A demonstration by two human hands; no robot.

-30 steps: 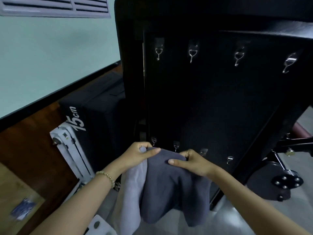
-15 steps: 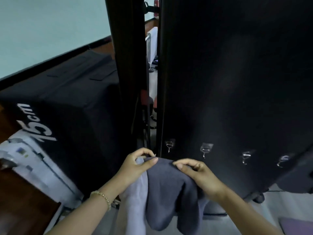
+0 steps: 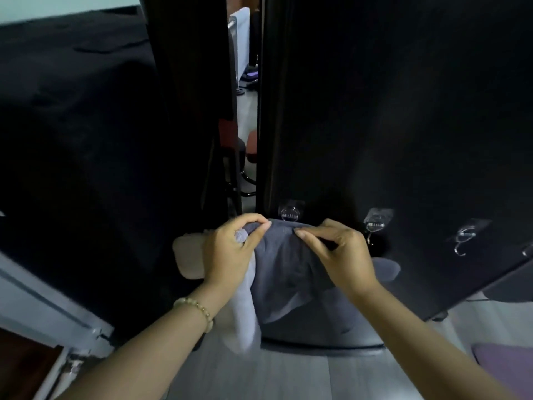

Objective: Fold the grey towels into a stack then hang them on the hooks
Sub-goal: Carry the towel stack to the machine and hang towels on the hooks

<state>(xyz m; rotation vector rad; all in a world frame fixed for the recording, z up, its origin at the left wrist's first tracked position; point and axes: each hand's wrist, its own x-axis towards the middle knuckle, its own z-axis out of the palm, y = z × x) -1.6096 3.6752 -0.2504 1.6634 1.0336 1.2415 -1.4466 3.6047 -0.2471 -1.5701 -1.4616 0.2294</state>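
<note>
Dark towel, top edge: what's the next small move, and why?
Probably raise the edge a little and catch it on the leftmost hook. The left hand and right hand pinch the dark towel at its top, just below that hook, whose tip is hidden.

Both forearms are bare, sleeveless in view; a pale beaded bracelet (image 3: 196,308) circles the left wrist.

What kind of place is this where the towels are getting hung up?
Probably an office or workshop room rather than a bathroom: stick-on hooks by the grey towels sit on a black panel, a red stool shows through the gap beside it, and the floor is plain grey.
</note>
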